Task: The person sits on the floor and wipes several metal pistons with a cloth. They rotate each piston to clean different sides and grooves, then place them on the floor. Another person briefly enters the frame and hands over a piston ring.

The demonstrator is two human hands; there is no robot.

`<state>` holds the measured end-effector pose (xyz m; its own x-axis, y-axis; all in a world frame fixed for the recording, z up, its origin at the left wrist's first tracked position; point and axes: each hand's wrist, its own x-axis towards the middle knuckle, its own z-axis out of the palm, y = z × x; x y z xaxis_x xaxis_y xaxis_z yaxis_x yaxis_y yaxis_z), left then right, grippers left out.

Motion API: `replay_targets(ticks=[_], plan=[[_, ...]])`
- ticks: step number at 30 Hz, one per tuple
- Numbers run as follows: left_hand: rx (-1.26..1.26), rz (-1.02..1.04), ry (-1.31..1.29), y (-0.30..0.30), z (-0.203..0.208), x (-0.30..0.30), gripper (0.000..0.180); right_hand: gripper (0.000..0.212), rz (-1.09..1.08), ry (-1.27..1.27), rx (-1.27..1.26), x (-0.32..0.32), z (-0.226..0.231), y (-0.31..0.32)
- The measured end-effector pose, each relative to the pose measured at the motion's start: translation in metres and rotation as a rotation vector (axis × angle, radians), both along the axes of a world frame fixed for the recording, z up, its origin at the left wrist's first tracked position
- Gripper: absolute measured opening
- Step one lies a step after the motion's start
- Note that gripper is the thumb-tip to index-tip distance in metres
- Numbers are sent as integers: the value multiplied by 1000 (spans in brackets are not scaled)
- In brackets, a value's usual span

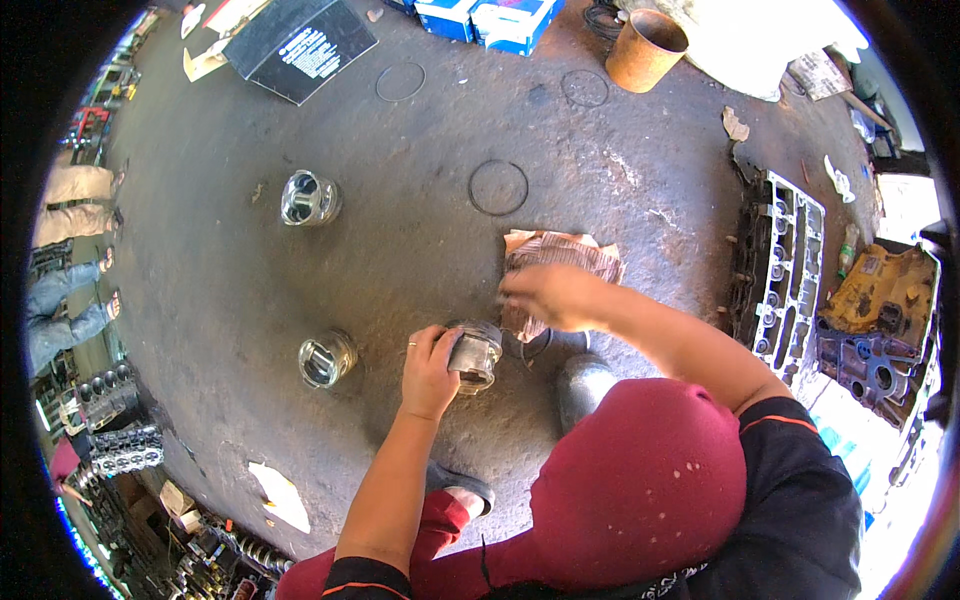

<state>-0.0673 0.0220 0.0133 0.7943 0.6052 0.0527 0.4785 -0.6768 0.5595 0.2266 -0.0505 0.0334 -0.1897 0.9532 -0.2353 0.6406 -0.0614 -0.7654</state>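
My left hand point(432, 372) is closed around the side of a metal piston point(478, 358) on the floor, and a ring shows on one finger. To its right, my right hand point(555, 295) hovers over a crumpled sheet of printed brown paper point(575, 252). Its fingertips are blurred, so whether they hold anything cannot be made out. Below the paper, part of a dark ring point(537, 352) shows. Two more pistons stand to the left, an upper piston point(310, 198) and a lower piston point(327, 358). Beyond the paper lies a thin piston ring point(471, 188).
Two thin rings lie farther off, near a black box point(300, 50), blue-and-white boxes point(515, 25) and a rusty cylinder point(645, 50). A cylinder head point(790, 270) stands right. Engine parts point(125, 450) and people's legs point(65, 300) line the left. My maroon-clad knee point(640, 470) rises close by.
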Motion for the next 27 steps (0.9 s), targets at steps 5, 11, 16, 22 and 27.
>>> replay_targets(ticks=[5, 11, 16, 22, 27], plan=[[8, 29, -23, -3, -2, 0, 57, 27, 252, -232, -45, -32, 8, 4], [13, 16, -13, -2, -1, 3, 57, 33, 306, -282, 47, -39, 13, 13], [5, 27, -15, -3, 0, 5, 59, 29, 343, -293, -11, -39, 15, 17], [27, 47, -28, -4, -4, 6, 60, 26, 298, -303, -59, -43, 21, 15], [49, 42, -46, -6, -8, 2, 61, 26, 217, -299, -72, -43, 26, 13]])
